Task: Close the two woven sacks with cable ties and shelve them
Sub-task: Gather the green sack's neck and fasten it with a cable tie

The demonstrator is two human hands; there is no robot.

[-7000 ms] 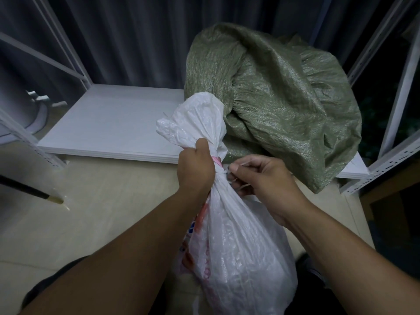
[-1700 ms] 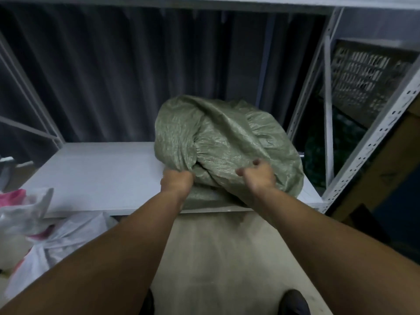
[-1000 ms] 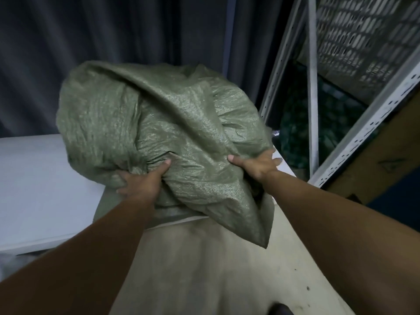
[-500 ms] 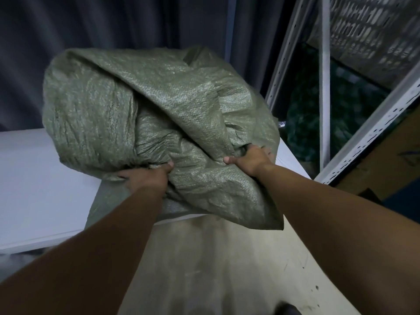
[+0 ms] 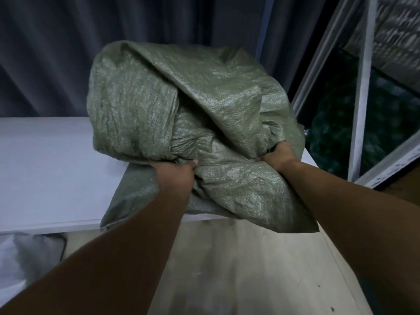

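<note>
Pale bundle [image 5: 25, 260] lying on floor far left, below shelf [image 5: 45, 169] edge, too dim to name. Left hand [image 5: 176, 173] clenching fold low on front of green woven sack [image 5: 181, 103]. Sack sitting on right end of shelf, loose flap hanging over front edge. Right hand [image 5: 278, 153] gripping bunched fabric on sack's right side. Rack upright [image 5: 361, 92] standing just beyond. No cable tie showing. Seemingly handling second sack for closing; next move likely calling for finding mouth, bunching it tight for tie
</note>
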